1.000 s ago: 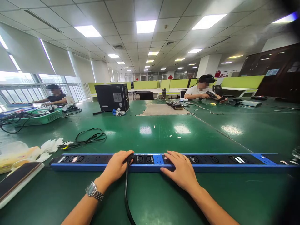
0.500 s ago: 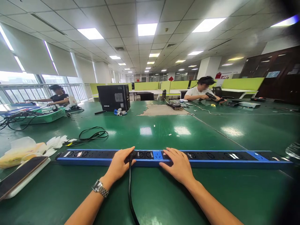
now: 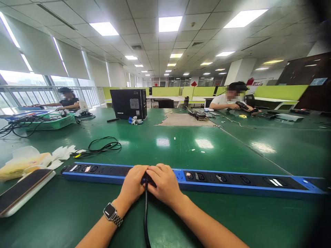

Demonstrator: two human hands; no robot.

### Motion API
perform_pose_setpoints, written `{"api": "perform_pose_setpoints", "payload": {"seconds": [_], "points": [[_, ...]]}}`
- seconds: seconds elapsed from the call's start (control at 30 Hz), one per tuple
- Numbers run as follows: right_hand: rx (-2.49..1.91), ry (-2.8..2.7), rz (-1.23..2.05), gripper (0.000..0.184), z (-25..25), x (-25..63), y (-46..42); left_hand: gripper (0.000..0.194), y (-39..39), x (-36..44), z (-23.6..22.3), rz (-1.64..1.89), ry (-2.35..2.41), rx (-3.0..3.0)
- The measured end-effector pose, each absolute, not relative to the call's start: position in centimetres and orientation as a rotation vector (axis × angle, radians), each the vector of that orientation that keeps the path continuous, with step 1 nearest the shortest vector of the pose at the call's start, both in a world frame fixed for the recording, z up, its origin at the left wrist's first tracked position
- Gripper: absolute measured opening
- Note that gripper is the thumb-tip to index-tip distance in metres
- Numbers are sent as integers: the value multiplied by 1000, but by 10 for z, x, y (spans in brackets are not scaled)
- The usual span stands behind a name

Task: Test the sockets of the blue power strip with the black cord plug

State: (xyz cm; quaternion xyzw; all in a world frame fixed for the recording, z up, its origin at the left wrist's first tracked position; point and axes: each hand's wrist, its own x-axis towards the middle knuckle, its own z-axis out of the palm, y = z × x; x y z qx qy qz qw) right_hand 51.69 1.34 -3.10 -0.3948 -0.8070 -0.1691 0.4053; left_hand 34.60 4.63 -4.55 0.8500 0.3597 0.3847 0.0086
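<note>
A long blue and black power strip (image 3: 227,187) lies across the green table in front of me. My left hand (image 3: 131,187) is closed around a black plug (image 3: 147,177) at the strip's left-middle part. From the other side my right hand (image 3: 164,184) closes round the same plug, its fingertips meeting those of the left. Most of the plug is hidden by my fingers, so I cannot tell how deep it sits in a socket. Its thick black cord (image 3: 145,217) runs down toward me between my forearms. A watch (image 3: 111,212) is on my left wrist.
To the left lie a phone (image 3: 24,191), a plastic bag (image 3: 24,160) and a coiled black cable (image 3: 103,148). Farther back are a green basket (image 3: 58,123) of cables and a black computer case (image 3: 126,103). Two people sit across the table, one handling a dark tool (image 3: 241,105).
My right hand has moved left along the strip, from resting with spread fingers to closing on the plug beside my left hand. The view has shifted slightly.
</note>
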Motion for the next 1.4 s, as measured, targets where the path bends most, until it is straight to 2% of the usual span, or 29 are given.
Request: {"api": "perform_pose_setpoints", "payload": {"seconds": [0.1, 0.4, 0.5, 0.63, 0.7, 0.77, 0.87, 0.97, 1.13, 1.27, 1.4], "points": [[-977, -1960, -494, 18, -38, 506, 28, 55, 48, 346, -49, 1206, 1191, 2628], [-953, -1866, -379, 16, -53, 506, 29, 55, 47, 347, -50, 1097, 1269, 2586], [-986, -1860, -326, 19, -51, 503, 21, 54, 45, 347, -50, 1090, 1271, 2618], [-981, -1954, -274, 33, -41, 518, 9, 39, 48, 346, -47, 1123, 1273, 2665], [-1066, -1958, -301, 37, -38, 538, 5, 39, 51, 345, -43, 1114, 1231, 2712], [-1250, -1882, -361, 33, -38, 562, 4, 44, 55, 345, -39, 1076, 1150, 2765], [-1525, -1818, -442, 28, -46, 592, 5, 37, 57, 344, -38, 1062, 1110, 2778], [-1632, -1888, -465, 29, -54, 602, 6, 29, 56, 345, -42, 1119, 1139, 2756], [-1656, -1874, -487, 28, -57, 595, 5, 28, 53, 349, -42, 1283, 1128, 2622], [-1659, -1862, -474, 28, -55, 596, 4, 33, 54, 343, -29, 1619, 1388, 2157], [-1668, -1852, -468, 27, -55, 596, 4, 42, 56, 306, -20, 1621, 1587, 2003]]}}
